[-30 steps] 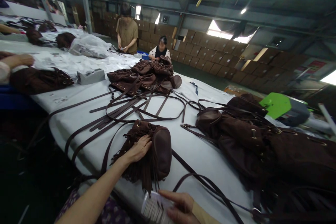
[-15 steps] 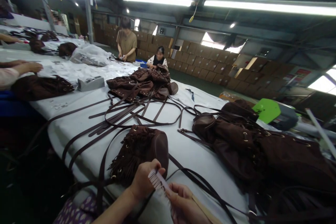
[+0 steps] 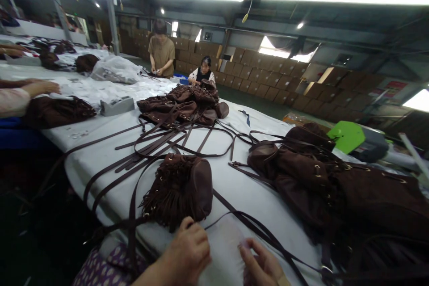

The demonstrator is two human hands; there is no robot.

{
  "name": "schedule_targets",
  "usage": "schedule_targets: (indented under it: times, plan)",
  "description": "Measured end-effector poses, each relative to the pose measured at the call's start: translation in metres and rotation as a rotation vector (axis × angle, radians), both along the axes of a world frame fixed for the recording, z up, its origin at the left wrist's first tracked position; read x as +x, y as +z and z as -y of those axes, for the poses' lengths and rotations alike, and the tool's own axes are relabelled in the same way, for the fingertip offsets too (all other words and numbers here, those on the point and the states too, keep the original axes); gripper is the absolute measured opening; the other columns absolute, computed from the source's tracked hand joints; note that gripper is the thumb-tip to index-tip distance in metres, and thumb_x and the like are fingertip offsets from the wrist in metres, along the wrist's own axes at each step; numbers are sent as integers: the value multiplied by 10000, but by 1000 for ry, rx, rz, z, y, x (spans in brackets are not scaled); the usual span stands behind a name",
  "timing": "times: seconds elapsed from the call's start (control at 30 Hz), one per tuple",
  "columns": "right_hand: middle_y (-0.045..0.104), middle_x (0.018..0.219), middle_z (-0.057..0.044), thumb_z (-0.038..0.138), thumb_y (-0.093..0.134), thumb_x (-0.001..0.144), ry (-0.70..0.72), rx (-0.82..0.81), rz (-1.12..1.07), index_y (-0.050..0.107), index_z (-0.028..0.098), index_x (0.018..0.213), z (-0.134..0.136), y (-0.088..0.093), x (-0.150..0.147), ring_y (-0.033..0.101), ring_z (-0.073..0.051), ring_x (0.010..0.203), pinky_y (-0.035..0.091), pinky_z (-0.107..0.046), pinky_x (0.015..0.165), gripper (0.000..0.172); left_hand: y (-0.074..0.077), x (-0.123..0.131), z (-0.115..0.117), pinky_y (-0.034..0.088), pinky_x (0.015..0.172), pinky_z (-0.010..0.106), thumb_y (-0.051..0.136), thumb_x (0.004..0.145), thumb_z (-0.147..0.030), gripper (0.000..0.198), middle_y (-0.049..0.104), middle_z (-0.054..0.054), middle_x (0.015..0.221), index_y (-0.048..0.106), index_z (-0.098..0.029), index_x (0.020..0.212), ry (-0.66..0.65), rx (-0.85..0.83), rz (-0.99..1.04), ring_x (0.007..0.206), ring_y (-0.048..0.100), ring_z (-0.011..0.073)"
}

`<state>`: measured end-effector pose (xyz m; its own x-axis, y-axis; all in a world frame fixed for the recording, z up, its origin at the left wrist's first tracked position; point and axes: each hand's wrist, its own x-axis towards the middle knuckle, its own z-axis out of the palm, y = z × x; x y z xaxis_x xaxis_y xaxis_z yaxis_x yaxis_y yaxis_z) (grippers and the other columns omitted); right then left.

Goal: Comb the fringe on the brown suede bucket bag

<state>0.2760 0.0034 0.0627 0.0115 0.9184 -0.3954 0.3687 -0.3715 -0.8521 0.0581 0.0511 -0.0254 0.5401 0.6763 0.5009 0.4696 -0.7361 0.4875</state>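
A dark brown fringed bag (image 3: 179,187) lies on its side on the white-covered table, its smooth round base facing right. Just below it, my left hand (image 3: 191,250) has its fingers curled together near the fringe; what they pinch, if anything, is hidden. To the right, my right hand (image 3: 261,263) has thumb and fingers closed on a pale comb (image 3: 246,245), which is smeared by motion. Dark straps (image 3: 253,219) run from behind the bag past my right hand.
More brown bags lie in a heap at right (image 3: 321,183) and in a pile farther back (image 3: 187,100). Loose straps (image 3: 144,152) cross the table (image 3: 234,187). A green and grey device (image 3: 346,137) stands at right. A co-worker's hands (image 3: 42,87) are at left; two people are beyond the table.
My hands have moved apart, the right one to the right with the comb, which is now blurred. My left hand has turned, with its knuckles up, and sits lower.
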Motion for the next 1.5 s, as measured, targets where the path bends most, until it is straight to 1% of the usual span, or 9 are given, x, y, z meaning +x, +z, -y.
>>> schedule_targets:
  times: [0.13, 0.33, 0.53, 0.8, 1.0, 1.1, 1.23, 1.37, 1.5]
  plan:
    - [496, 599, 54, 495, 397, 947, 230, 341, 174, 496, 219, 926, -20, 32, -21, 436, -108, 446, 316, -233, 443, 295, -21, -8, 60, 435, 965, 359, 573, 882, -268, 101, 700, -9, 831, 647, -295, 946, -132, -375, 276, 824, 650, 162]
    - [494, 649, 47, 325, 420, 960, 512, 653, 203, 506, 231, 883, -71, 45, -90, 442, -125, 548, 332, -255, 559, 149, -1, -40, 33, 531, 622, 271, 715, 760, -319, 409, 653, 41, 968, 531, -208, 1108, 743, -1165, 1204, 683, 667, 164]
    - [493, 619, 53, 312, 447, 916, 377, 623, 146, 443, 239, 768, -124, 7, -115, 452, -128, 540, 337, -230, 508, 165, 28, -9, -5, 447, 454, 198, 800, 665, -230, 404, 639, -28, 757, 531, -213, 967, 690, -1434, 1389, 507, 606, 105]
    - [484, 663, 55, 403, 441, 916, 364, 554, 105, 473, 229, 817, -134, -6, -105, 483, -117, 549, 402, -217, 495, 203, 24, 25, -25, 101, 335, 147, 777, 702, -402, 426, 275, -138, 407, 404, -204, 645, 672, -1688, 1354, 303, 210, 15]
    - [507, 584, 65, 468, 361, 960, 464, 473, 107, 549, 213, 894, -145, -7, -100, 497, -106, 405, 392, -202, 379, 324, -3, 6, -4, 111, 331, 192, 529, 686, -787, 565, 276, -133, 387, 381, -243, 679, 626, -1464, 1063, 289, 193, 59]
    - [636, 715, -3, 408, 372, 966, 539, 530, 166, 618, 201, 952, -145, 0, -102, 612, -154, 598, 503, -252, 558, 322, -6, -7, 3, 218, 350, 236, 424, 726, -808, 575, 349, -92, 408, 439, -236, 676, 629, -1213, 835, 321, 293, 99]
    - [652, 1152, -122, 190, 450, 877, 664, 629, 258, 515, 219, 1341, -128, 2, -107, 616, -262, 1015, 447, -422, 946, 469, 12, -26, 7, 436, 664, 290, 440, 894, -539, 385, 648, 51, 703, 608, -214, 776, 590, -877, 608, 730, 629, 212]
    - [685, 1035, -114, 111, 591, 658, 751, 492, 165, 502, 215, 1367, -99, -21, -116, 647, -297, 898, 464, -459, 893, 722, 30, -36, 8, 405, 665, 300, 484, 898, -336, 229, 650, 67, 689, 644, -237, 768, 611, -791, 395, 707, 636, 234]
    - [683, 850, -22, 161, 584, 701, 723, 364, -25, 644, 187, 1116, -89, -41, -125, 645, -201, 753, 521, -321, 771, 421, 47, -49, 9, 397, 624, 278, 515, 885, -327, 241, 629, 50, 659, 632, -228, 699, 588, -701, 377, 652, 614, 203]
